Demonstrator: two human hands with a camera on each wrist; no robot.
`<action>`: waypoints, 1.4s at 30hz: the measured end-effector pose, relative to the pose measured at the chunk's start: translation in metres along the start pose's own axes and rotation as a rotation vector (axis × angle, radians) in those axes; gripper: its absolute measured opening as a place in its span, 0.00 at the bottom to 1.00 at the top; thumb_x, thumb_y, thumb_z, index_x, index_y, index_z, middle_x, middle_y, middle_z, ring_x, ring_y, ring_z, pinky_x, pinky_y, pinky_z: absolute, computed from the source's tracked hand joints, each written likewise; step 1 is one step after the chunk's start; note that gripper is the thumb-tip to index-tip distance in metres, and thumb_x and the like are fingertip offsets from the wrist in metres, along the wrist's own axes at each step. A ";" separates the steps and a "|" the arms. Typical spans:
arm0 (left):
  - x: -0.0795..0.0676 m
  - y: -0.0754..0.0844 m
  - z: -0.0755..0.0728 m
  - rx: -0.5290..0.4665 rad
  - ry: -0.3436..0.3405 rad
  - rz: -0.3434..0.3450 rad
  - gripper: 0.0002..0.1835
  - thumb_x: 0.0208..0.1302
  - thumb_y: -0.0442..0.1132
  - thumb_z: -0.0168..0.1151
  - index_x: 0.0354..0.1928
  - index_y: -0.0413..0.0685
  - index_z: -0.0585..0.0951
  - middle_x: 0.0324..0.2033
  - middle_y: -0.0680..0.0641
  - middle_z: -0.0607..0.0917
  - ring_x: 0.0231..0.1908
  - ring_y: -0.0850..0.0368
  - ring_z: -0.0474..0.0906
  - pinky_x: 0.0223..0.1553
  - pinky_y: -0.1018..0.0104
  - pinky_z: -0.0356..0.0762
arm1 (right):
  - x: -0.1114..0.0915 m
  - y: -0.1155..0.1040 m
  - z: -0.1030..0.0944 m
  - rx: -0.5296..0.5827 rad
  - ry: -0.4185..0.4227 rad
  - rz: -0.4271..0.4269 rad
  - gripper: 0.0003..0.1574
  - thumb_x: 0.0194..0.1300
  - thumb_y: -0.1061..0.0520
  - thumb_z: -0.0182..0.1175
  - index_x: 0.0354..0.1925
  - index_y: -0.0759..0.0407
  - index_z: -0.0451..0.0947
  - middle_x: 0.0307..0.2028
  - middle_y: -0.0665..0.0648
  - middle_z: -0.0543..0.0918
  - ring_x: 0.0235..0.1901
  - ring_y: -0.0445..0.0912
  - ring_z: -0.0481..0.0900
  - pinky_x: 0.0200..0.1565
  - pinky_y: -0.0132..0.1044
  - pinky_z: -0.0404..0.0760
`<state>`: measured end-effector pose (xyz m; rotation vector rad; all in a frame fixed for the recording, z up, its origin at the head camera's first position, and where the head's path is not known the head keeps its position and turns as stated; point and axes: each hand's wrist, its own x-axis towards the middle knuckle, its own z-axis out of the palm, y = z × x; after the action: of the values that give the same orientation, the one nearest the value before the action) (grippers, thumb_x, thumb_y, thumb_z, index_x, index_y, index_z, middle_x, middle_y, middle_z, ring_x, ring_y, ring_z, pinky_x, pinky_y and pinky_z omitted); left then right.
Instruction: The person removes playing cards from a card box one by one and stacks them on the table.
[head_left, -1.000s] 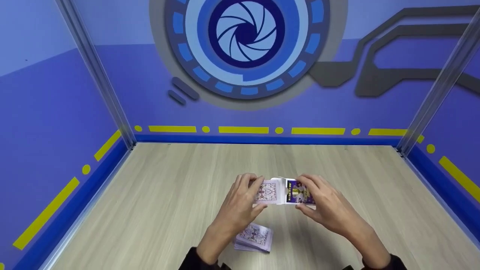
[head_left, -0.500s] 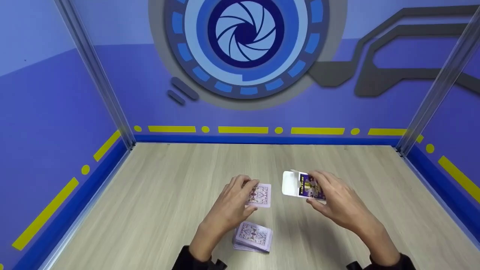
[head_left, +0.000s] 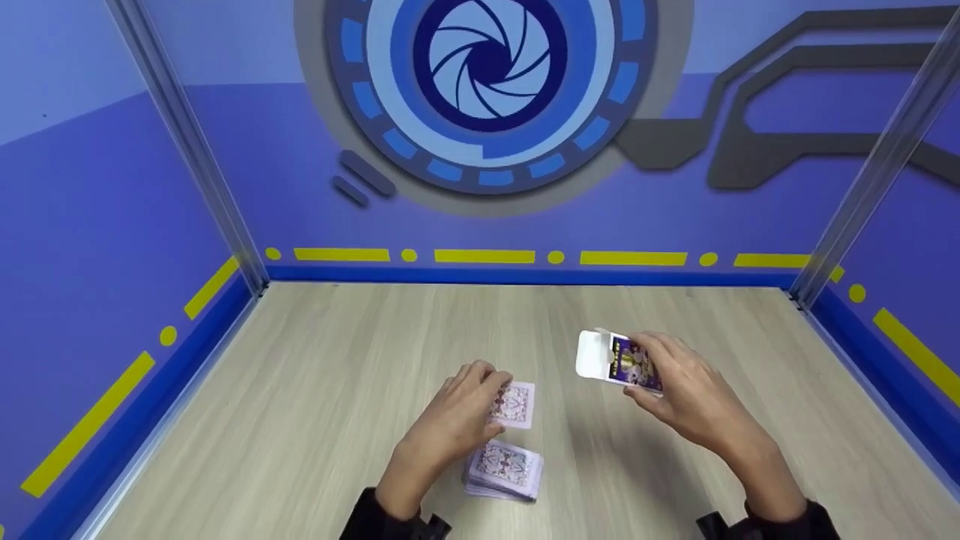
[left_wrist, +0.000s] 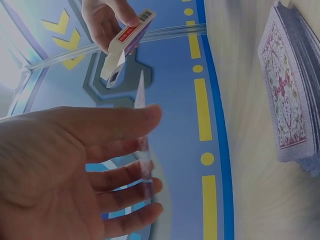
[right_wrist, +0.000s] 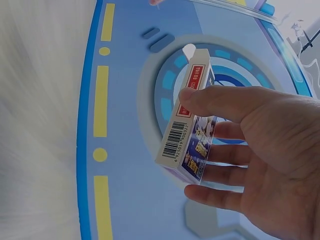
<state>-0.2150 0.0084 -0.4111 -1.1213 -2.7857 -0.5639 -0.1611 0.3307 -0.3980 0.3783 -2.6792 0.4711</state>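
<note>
My left hand [head_left: 454, 412] pinches a thin, pale-edged playing card [head_left: 516, 405] by its long sides, patterned back upward. The left wrist view catches this card [left_wrist: 145, 170] edge-on between thumb and fingers; whether it is a single card cannot be told. Just below that hand lies a pile of playing cards [head_left: 506, 466], slightly fanned, with an ornate floral back on top. Off to the right and higher up, my right hand [head_left: 697, 397] grips a purple and white card box [head_left: 632, 363]. The box's white end flap hangs out toward the left. A barcode shows on its side [right_wrist: 175, 140].
The wood-grain table [head_left: 360, 360] is bounded by a blue back wall [head_left: 480, 225] and side walls with yellow dashes. Metal posts [head_left: 202, 150] stand at the rear corners.
The card has come away from the box's opening. My left hand has moved left and toward the pile with it, while my right hand has carried the box right and farther back.
</note>
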 end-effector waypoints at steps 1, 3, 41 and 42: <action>-0.001 0.001 0.000 0.001 -0.025 -0.008 0.33 0.58 0.38 0.77 0.65 0.44 0.77 0.55 0.47 0.77 0.57 0.52 0.74 0.59 0.53 0.75 | 0.000 0.000 0.000 -0.001 -0.003 0.003 0.43 0.57 0.56 0.78 0.66 0.65 0.72 0.60 0.66 0.78 0.55 0.60 0.79 0.51 0.60 0.80; -0.001 0.004 0.002 0.003 -0.078 -0.027 0.32 0.56 0.37 0.78 0.64 0.45 0.78 0.54 0.48 0.78 0.56 0.53 0.74 0.59 0.53 0.76 | 0.000 0.001 -0.001 0.001 -0.008 0.008 0.43 0.57 0.56 0.78 0.66 0.65 0.72 0.60 0.66 0.78 0.54 0.60 0.79 0.50 0.60 0.79; -0.001 0.021 0.042 0.050 -0.360 -0.105 0.32 0.40 0.29 0.81 0.54 0.47 0.84 0.41 0.51 0.82 0.44 0.56 0.78 0.55 0.55 0.79 | -0.001 0.003 0.002 -0.011 -0.023 -0.027 0.42 0.57 0.53 0.79 0.65 0.62 0.74 0.57 0.62 0.81 0.52 0.56 0.81 0.48 0.55 0.81; -0.001 0.022 0.043 0.053 -0.365 -0.109 0.33 0.39 0.29 0.82 0.54 0.47 0.84 0.41 0.51 0.81 0.44 0.56 0.77 0.54 0.56 0.79 | -0.001 0.003 0.002 -0.012 -0.020 -0.029 0.42 0.57 0.53 0.79 0.65 0.62 0.74 0.57 0.62 0.81 0.51 0.56 0.81 0.48 0.55 0.81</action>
<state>-0.1972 0.0379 -0.4446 -1.1717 -3.1641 -0.3174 -0.1616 0.3331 -0.4009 0.4195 -2.6907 0.4442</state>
